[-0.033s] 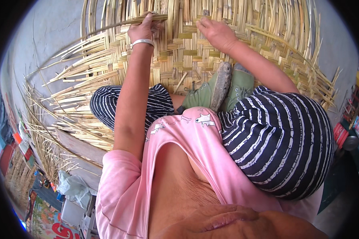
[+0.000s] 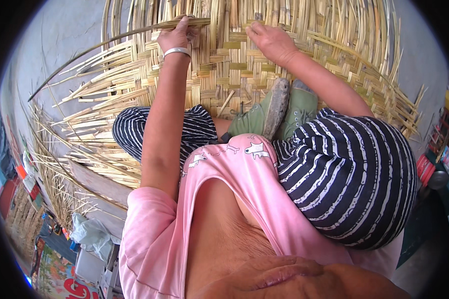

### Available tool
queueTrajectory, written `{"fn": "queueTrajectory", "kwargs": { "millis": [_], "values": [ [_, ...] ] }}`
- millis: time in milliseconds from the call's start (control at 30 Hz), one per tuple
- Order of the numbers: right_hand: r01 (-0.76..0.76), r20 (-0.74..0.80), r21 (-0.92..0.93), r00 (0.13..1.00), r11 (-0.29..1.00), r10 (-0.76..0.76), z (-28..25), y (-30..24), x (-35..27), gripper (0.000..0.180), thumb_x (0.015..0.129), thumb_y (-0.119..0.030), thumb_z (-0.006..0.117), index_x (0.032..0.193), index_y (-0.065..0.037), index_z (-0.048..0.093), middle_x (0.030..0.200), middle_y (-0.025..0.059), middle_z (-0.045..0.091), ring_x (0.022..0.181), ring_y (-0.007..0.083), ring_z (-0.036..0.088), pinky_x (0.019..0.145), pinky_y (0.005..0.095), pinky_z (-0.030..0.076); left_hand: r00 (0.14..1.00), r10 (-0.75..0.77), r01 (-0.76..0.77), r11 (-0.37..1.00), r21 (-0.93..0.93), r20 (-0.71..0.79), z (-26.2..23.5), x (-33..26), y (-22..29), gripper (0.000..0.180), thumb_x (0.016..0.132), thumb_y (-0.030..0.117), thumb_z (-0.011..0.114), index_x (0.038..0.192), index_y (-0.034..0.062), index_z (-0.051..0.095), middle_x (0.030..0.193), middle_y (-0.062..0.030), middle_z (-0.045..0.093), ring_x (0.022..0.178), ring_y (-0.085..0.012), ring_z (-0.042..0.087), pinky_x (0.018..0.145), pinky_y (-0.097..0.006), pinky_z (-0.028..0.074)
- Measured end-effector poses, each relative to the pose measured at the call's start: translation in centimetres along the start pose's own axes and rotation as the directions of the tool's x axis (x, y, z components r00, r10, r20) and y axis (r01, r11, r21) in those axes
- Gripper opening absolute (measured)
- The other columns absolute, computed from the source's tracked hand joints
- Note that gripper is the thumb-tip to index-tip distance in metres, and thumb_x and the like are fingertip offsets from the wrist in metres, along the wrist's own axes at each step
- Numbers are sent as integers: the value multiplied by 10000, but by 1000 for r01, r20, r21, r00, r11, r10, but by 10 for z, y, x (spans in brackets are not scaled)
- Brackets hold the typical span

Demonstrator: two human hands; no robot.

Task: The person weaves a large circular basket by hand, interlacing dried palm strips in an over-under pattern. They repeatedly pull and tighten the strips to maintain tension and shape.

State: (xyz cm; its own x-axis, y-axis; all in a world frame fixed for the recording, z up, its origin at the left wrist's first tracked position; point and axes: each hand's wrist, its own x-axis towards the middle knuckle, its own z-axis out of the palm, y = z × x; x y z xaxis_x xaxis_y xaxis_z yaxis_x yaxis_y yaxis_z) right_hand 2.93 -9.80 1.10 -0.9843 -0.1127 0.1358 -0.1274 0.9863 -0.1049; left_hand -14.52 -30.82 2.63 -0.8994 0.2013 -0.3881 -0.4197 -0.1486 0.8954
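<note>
A half-woven mat of yellowish split reed (image 2: 223, 74) spreads in front of me, with loose strip ends fanning out at its left, right and far sides. Near its far part, my left hand (image 2: 174, 37) is closed on a long, darker reed strip (image 2: 110, 41). One end of this strip enters among the upright strips; its free end hangs past the mat's left edge. My right hand (image 2: 272, 42) is to the right, fingers pinched together on a reed strip at the weave. The fingertips partly hide that grip.
My green shoes (image 2: 252, 122) and striped trouser legs (image 2: 351, 174) rest at the mat's near side. Loose reed strips (image 2: 60, 184) lie at left. A pale plastic bag (image 2: 91, 236) is at lower left, and a red container (image 2: 425, 169) stands at right.
The long strip's free outer part has shifted slightly at the left. My left hand has moved a little to the left; my right hand stays in place.
</note>
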Motion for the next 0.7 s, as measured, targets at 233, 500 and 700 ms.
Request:
{"fn": "queueTrajectory", "kwargs": {
  "millis": [233,500,700],
  "values": [
    [-164,360,162,928,973,97,-45,1,53,353,950,-3,569,1280,-90,663,1228,114,663,1028,312,690,895,409,597,967,-158,130,981,-146,-199,-48,37,23,184,911,1,747,1031,-68,625,890,-147,695,683,-249,708,570,-356,648],
    [-144,292,481,956,865,-3,-23,-31,154,244,961,-149,629,1161,-11,648,1006,149,707,929,314,701,853,417,577,983,171,-161,979,125,-73,-50,35,25,165,965,25,678,1121,-27,669,1006,-141,724,857,-225,743,700,-352,683],
    [-325,426,434,896,840,126,8,-32,164,276,981,-356,686,1078,-100,715,878,70,699,755,199,666,718,413,528,981,-90,104,991,-78,173,-68,52,38,185,987,146,677,1137,38,694,1005,-109,741,886,-194,702,784,-332,607]
  ]
}}
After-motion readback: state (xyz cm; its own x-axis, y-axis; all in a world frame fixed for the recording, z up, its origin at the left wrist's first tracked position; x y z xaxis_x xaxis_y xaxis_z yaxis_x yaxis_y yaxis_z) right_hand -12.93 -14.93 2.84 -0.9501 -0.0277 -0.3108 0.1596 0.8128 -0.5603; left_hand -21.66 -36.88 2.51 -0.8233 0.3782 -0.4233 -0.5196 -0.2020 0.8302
